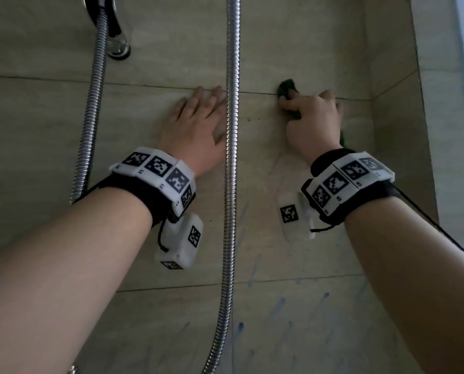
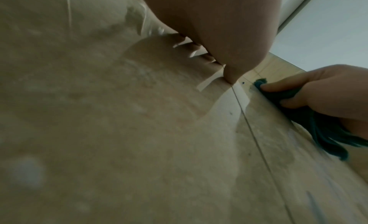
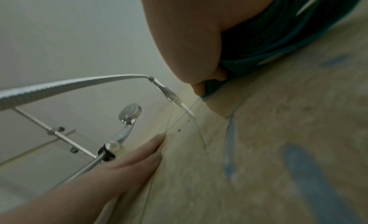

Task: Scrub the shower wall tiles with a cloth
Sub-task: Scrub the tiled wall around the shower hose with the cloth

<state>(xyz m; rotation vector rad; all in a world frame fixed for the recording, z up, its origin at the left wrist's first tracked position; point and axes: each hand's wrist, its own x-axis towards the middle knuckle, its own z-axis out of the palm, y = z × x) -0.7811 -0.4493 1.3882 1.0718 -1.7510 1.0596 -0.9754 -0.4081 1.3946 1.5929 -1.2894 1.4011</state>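
Note:
A dark green cloth (image 1: 287, 89) is bunched in my right hand (image 1: 310, 114), which grips it and presses it against the beige wall tiles (image 1: 266, 163) at a horizontal grout line. The cloth (image 2: 310, 122) trails below the right hand (image 2: 326, 92) in the left wrist view, and the cloth (image 3: 264, 38) fills the top right of the right wrist view. My left hand (image 1: 198, 122) lies flat on the tiles with straight fingers, left of the hanging shower hose. Blue streaks (image 1: 279, 303) mark the lower tiles.
A metal shower hose (image 1: 232, 157) hangs between my hands, and a second loop of hose (image 1: 90, 117) runs down at the left. The shower head (image 3: 129, 111) sits in its holder on a rail. A corner with a side wall (image 1: 398, 130) stands close at the right.

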